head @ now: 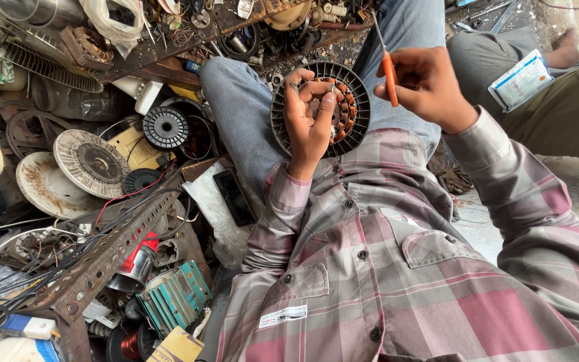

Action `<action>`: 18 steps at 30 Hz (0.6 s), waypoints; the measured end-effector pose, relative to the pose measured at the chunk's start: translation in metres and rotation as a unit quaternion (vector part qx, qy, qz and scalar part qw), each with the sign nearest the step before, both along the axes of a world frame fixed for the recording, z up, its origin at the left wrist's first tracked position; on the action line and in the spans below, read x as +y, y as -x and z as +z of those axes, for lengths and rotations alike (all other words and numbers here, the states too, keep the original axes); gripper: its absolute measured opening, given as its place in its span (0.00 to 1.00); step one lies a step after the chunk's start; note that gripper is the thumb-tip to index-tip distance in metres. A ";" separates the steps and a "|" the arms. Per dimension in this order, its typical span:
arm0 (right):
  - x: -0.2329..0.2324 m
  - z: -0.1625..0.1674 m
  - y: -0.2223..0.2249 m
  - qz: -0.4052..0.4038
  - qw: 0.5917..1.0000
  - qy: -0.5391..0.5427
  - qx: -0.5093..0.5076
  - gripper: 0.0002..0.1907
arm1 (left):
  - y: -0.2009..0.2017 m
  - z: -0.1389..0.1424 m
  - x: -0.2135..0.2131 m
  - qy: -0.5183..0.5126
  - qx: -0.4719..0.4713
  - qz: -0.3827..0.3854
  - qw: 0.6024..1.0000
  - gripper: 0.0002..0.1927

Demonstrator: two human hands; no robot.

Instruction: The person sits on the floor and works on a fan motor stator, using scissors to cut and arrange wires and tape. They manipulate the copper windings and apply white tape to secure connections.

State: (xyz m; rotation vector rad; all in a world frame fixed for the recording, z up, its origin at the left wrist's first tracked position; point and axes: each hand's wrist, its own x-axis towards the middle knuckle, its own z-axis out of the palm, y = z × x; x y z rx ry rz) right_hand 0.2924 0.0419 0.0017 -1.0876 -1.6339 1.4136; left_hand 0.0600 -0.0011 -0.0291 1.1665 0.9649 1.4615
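My left hand (309,115) grips a round black motor stator (353,90) with copper windings, holding it upright over my lap, fingers curled across its face. My right hand (427,84) pinches a screwdriver with an orange handle (390,79); its thin metal shaft points up and away, just right of the stator's rim. I wear a plaid pink and grey shirt and blue jeans.
Left of my legs lies a heap of scrap: rusty perforated angle bar (112,245), round motor discs (92,162), a black wound stator (165,127), a green finned part (175,298), wires, a red-capped can (137,263). Another person's leg with a white packet (521,80) is at the upper right.
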 end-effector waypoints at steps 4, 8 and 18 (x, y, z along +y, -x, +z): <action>-0.004 -0.009 -0.005 -0.010 0.999 0.013 0.034 0.16 | -0.003 0.002 0.005 0.002 -0.116 0.005 0.993 0.19; -0.008 -0.008 -0.004 -0.031 0.999 0.016 -0.011 0.15 | -0.003 -0.004 0.013 0.043 -0.297 0.017 0.954 0.15; 0.032 -0.016 -0.003 -0.045 0.997 -0.040 -0.038 0.19 | 0.168 0.039 0.037 0.076 -0.165 0.432 0.883 0.21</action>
